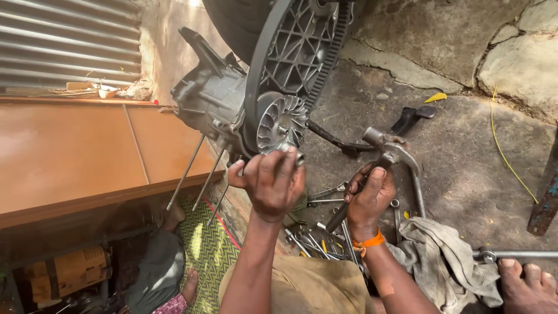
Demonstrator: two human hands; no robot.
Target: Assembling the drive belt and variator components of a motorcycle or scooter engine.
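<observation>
The left hand [270, 183] pinched a small metal nut [299, 157] just below the finned pulley [282, 122], which sat at its twelve o'clock; the right hand [369, 195], at three o'clock, gripped a wrench [383, 154] over scattered tools [317, 241]

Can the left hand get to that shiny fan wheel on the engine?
Probably yes. The left hand is already right under the finned wheel, fingertips at its lower edge, with nothing between them.

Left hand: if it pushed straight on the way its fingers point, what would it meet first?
The left hand points up at the finned metal pulley on the engine case; that comes first, its fingertips apparently already at its lower rim.
</observation>
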